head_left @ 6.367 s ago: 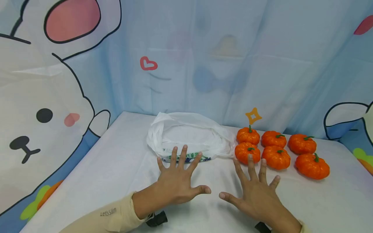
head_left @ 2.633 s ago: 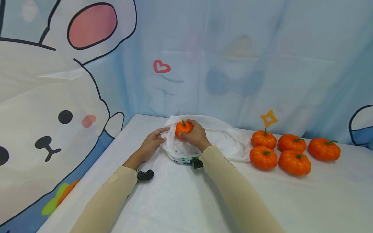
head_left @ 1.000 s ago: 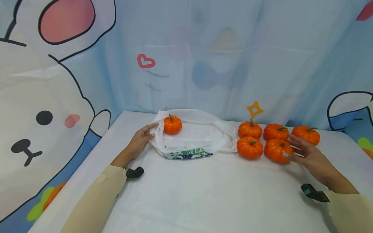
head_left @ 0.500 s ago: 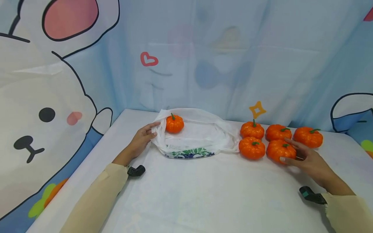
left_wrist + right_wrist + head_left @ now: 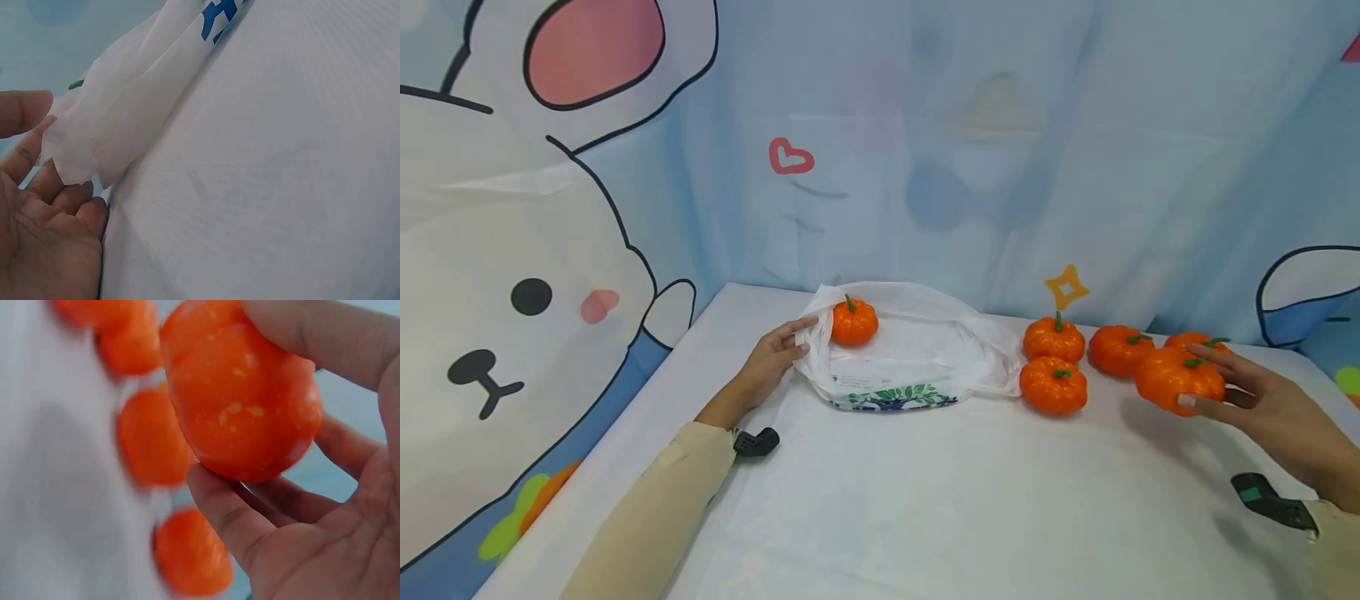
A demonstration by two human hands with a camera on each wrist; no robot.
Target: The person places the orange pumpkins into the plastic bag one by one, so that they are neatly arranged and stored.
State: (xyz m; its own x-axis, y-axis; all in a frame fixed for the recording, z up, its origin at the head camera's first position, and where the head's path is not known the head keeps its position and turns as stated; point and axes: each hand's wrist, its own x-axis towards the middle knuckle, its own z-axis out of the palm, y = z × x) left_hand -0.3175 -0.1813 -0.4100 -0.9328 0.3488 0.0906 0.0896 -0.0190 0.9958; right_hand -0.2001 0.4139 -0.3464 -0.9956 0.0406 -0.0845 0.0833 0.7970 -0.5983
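Note:
A white plastic bag with a green and blue print lies with its mouth open on the table. One small orange pumpkin with a green stem sits inside its left end. My left hand touches the bag's left edge; in the left wrist view the fingers lie behind the plastic and the thumb stands apart from them. At the right, my right hand grips another pumpkin, raised off the table, between thumb and fingers. The right wrist view shows this pumpkin up close, with blurred ones behind it.
Two pumpkins, a rear one and a front one, stand by the bag's right end. Two more, one partly covered and one mostly hidden, lie behind the held pumpkin. A printed curtain rises behind the white table.
My right hand has closed on the front pumpkin, lifted it and drawn it to the right. One pumpkin went into the bag earlier. My left hand has stayed at the bag's edge lately.

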